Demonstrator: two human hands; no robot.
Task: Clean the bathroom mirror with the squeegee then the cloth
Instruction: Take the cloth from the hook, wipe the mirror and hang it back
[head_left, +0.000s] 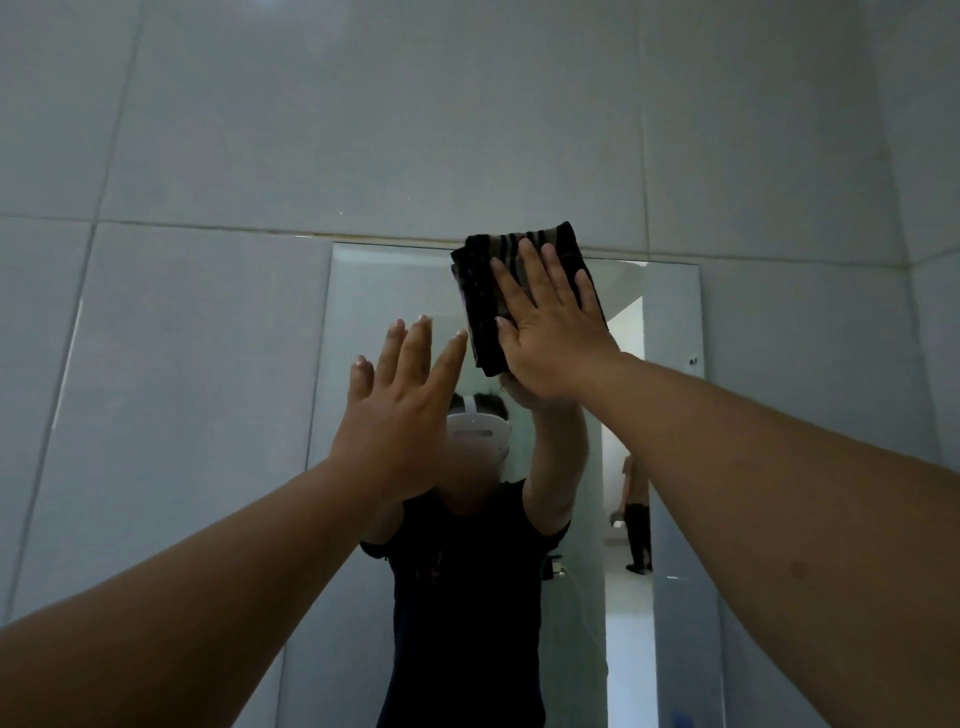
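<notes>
A tall frameless mirror (363, 291) hangs on the tiled wall ahead of me. A folded dark cloth (480, 301) with tan stripes lies flat against the glass near the mirror's top edge. My right hand (550, 327) presses on the cloth with a flat palm and spread fingers. My left hand (400, 405) is raised just left of the cloth, fingers apart and holding nothing, close to the glass or on it. No squeegee is in view.
Grey wall tiles (208, 364) surround the mirror, and a side wall meets them at the far right (930, 364). The mirror reflects a person in a dark shirt wearing a white headset (478, 426), and a second person standing in a bright doorway (636, 519).
</notes>
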